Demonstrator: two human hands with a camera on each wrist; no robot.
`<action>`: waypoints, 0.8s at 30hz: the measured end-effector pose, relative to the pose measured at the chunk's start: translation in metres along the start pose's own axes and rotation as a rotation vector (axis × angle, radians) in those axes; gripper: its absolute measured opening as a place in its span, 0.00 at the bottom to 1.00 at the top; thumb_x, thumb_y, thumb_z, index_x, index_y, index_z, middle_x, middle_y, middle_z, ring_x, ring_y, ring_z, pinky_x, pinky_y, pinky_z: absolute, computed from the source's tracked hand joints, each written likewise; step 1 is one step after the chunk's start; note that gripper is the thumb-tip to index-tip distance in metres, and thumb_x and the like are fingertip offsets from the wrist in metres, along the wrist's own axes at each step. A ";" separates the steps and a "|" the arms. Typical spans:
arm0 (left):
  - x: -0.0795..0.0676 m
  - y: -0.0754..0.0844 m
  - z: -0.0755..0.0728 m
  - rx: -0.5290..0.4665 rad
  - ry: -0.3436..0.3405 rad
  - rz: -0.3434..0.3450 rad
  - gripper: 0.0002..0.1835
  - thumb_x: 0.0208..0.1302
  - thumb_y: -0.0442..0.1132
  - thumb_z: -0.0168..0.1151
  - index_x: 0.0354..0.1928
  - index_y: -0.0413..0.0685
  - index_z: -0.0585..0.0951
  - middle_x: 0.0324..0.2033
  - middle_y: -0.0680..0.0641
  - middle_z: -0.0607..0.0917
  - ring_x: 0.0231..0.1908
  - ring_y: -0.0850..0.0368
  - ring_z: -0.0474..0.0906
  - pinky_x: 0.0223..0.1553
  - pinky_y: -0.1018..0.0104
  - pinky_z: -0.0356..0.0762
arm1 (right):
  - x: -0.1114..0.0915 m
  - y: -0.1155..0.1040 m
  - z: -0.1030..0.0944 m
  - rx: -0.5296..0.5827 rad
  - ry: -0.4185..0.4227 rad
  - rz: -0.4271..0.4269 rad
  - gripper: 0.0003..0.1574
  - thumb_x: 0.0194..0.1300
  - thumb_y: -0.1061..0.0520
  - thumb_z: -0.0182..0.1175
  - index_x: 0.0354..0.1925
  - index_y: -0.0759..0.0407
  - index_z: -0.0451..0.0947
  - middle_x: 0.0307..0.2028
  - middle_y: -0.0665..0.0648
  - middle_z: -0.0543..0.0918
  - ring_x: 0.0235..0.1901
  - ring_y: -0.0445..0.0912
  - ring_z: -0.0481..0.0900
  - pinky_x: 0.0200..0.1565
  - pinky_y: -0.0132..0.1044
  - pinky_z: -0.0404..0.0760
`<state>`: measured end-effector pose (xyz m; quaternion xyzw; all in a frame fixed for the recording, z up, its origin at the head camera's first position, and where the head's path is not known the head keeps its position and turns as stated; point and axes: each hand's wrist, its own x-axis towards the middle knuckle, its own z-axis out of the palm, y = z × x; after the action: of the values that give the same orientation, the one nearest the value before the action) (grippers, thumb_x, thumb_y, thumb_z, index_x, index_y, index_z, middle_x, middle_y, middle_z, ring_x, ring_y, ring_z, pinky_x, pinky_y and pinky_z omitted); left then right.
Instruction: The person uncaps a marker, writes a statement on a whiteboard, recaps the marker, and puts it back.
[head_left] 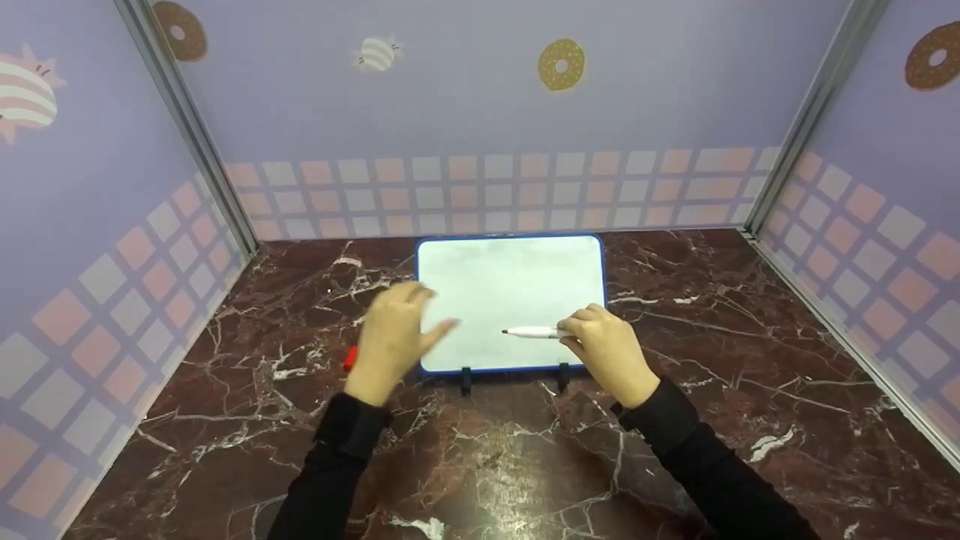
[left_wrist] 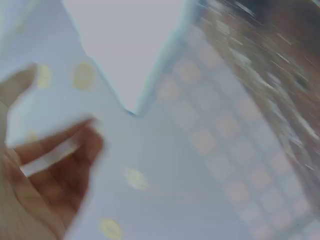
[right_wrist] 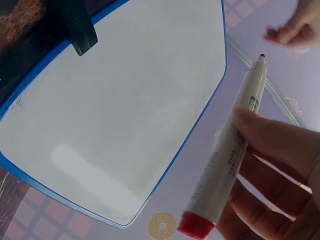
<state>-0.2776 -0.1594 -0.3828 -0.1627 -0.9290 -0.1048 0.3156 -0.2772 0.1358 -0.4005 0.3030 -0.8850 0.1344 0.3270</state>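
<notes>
A whiteboard (head_left: 487,277) with a blue frame stands on black feet (head_left: 466,380) in the middle of the table. In front of its right part my right hand (head_left: 609,352) pinches a white marker (right_wrist: 225,145) between thumb and fingers. The marker's bare dark red tip points left in the head view, and its back end is red. My left hand (head_left: 391,334), blurred, is at the board's left edge with thumb and fingers spread apart. Nothing shows between its fingers in the left wrist view. The board's writing face (right_wrist: 130,85) bears no clear marks except small dark smudges near one edge.
A small red object (head_left: 350,358) lies on the table by the left wrist, partly hidden behind it. The dark red marbled tabletop (head_left: 480,457) is enclosed by patterned lilac walls (head_left: 465,112) at the back and both sides, with metal posts (head_left: 806,105) at the corners.
</notes>
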 end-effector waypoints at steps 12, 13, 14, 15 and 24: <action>-0.017 0.073 0.036 -0.086 0.088 0.399 0.19 0.51 0.42 0.77 0.44 0.44 0.86 0.41 0.48 0.88 0.41 0.55 0.85 0.46 0.66 0.85 | -0.004 -0.016 0.010 -0.024 0.075 -0.170 0.08 0.49 0.61 0.76 0.32 0.57 0.88 0.29 0.52 0.87 0.33 0.47 0.80 0.37 0.36 0.84; -0.018 0.074 0.038 -0.081 0.086 0.400 0.18 0.50 0.41 0.77 0.44 0.45 0.86 0.40 0.49 0.88 0.41 0.56 0.85 0.45 0.66 0.84 | -0.005 -0.018 0.010 -0.027 0.077 -0.179 0.09 0.49 0.61 0.76 0.32 0.57 0.88 0.30 0.52 0.87 0.33 0.47 0.80 0.37 0.36 0.83; -0.019 0.074 0.039 -0.080 0.083 0.398 0.17 0.51 0.41 0.77 0.43 0.45 0.86 0.39 0.50 0.88 0.40 0.57 0.85 0.44 0.67 0.84 | -0.005 -0.020 0.011 -0.027 0.080 -0.186 0.09 0.49 0.61 0.76 0.32 0.57 0.88 0.30 0.52 0.87 0.33 0.47 0.80 0.36 0.36 0.83; -0.020 0.074 0.040 -0.080 0.078 0.397 0.16 0.51 0.41 0.76 0.42 0.46 0.86 0.38 0.50 0.88 0.39 0.57 0.85 0.42 0.67 0.84 | -0.005 -0.021 0.011 -0.030 0.084 -0.191 0.10 0.48 0.61 0.77 0.32 0.57 0.87 0.30 0.52 0.87 0.33 0.47 0.80 0.36 0.36 0.82; -0.019 0.069 0.041 -0.178 0.088 0.355 0.11 0.53 0.38 0.73 0.39 0.46 0.86 0.35 0.50 0.88 0.36 0.56 0.84 0.41 0.66 0.84 | -0.003 -0.014 0.015 0.061 0.154 -0.132 0.35 0.41 0.54 0.81 0.51 0.55 0.84 0.42 0.54 0.87 0.43 0.49 0.80 0.44 0.43 0.79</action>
<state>-0.2608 -0.0879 -0.4204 -0.3463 -0.8582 -0.1359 0.3537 -0.2737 0.1194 -0.4128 0.3589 -0.8309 0.1623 0.3929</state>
